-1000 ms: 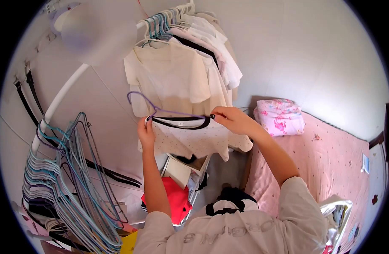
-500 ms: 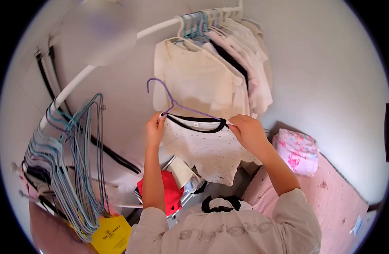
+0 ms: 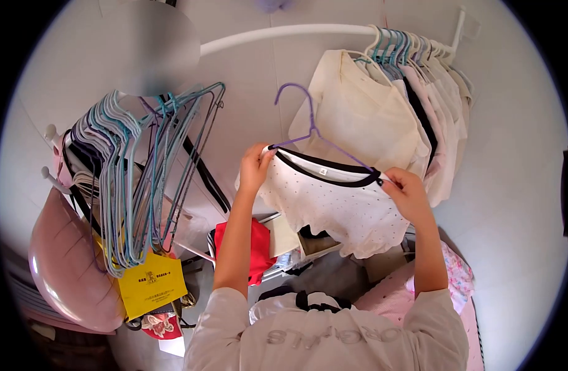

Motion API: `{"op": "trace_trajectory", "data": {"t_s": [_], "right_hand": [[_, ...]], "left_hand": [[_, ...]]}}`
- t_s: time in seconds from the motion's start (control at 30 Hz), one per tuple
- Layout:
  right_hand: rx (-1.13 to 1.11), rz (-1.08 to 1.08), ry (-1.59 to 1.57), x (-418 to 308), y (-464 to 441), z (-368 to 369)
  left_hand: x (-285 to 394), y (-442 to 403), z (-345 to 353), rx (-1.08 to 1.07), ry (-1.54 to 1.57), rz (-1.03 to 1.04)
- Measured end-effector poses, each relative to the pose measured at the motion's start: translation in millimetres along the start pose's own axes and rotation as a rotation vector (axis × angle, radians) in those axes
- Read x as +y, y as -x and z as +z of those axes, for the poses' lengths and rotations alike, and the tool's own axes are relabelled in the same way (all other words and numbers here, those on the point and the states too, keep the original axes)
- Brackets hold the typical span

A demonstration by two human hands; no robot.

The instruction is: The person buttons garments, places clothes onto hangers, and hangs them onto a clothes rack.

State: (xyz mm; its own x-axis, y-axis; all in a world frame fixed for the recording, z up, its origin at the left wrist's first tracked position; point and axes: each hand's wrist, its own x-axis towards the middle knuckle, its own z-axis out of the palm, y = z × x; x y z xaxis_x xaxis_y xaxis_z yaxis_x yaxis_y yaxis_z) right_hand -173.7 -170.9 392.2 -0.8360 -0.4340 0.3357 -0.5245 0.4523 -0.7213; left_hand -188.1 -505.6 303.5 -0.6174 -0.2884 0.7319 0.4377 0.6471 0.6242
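Note:
A white dotted shirt (image 3: 339, 201) with a black neckband hangs on a purple hanger (image 3: 313, 127), whose hook points up and is free of the rail. My left hand (image 3: 255, 166) pinches the shirt at its left shoulder, beside the neckband. At the right shoulder my right hand (image 3: 408, 193) grips the fabric near the hanger's end. Behind the hanger, a cream top (image 3: 364, 108) hangs at the near end of the row of clothes on the white rail (image 3: 296, 31).
Many empty hangers (image 3: 126, 179) hang at the left, above a yellow bag (image 3: 153, 285) and a pink balloon-like object (image 3: 73, 266). A red cloth (image 3: 258, 250) lies below, near boxes. A pink bed (image 3: 389, 290) is at the lower right.
The view has turned left, so the rail and hanging clothes appear farther right. Both hands still hold the shirt, now farther right in view, with the hanger's hook more upright.

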Motion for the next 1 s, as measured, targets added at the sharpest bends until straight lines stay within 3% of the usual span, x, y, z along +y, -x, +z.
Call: {"op": "trace_trajectory", "data": {"t_s": [0.07,0.3,0.4,0.5,0.6,0.63,0.77,0.9,1.0], "right_hand": [[-0.038,0.04,-0.172,8.9,-2.6,-3.5],[-0.434,-0.052,-0.02,7.5,-4.5,-28.4],[-0.215,0.025,-0.091,2.2,-3.5,-16.5],[-0.092,-0.001,-0.16,6.5,-4.0,-9.7],[0.061,0.059,-0.257,7.6,-6.9,-6.6],[0.103,0.052,-0.293,4.8,-8.5,-5.9],[0.246,0.057,-0.336,-6.5,-22.7,-5.5],[0.366,0.034,-0.301,-15.5,-46.9,-3.3],[0.411,0.059,-0.178,-15.1,-64.7,-0.8]], "left_hand": [[-11.3,1.6,-4.2,-0.043,-0.046,0.003],[-33.3,-0.8,19.3,-0.019,0.058,-0.024],[-31.3,-13.9,33.8,0.029,0.044,-0.045],[-18.2,-32.6,49.9,0.222,-0.066,0.091],[-22.4,-32.0,72.6,0.219,-0.054,0.082],[-28.6,-25.3,81.4,0.071,0.169,-0.024],[-19.8,26.7,118.5,-0.179,0.469,-0.064],[21.5,68.9,131.2,-0.494,0.575,-0.068],[37.2,74.2,133.2,-0.565,0.425,0.021]]}}
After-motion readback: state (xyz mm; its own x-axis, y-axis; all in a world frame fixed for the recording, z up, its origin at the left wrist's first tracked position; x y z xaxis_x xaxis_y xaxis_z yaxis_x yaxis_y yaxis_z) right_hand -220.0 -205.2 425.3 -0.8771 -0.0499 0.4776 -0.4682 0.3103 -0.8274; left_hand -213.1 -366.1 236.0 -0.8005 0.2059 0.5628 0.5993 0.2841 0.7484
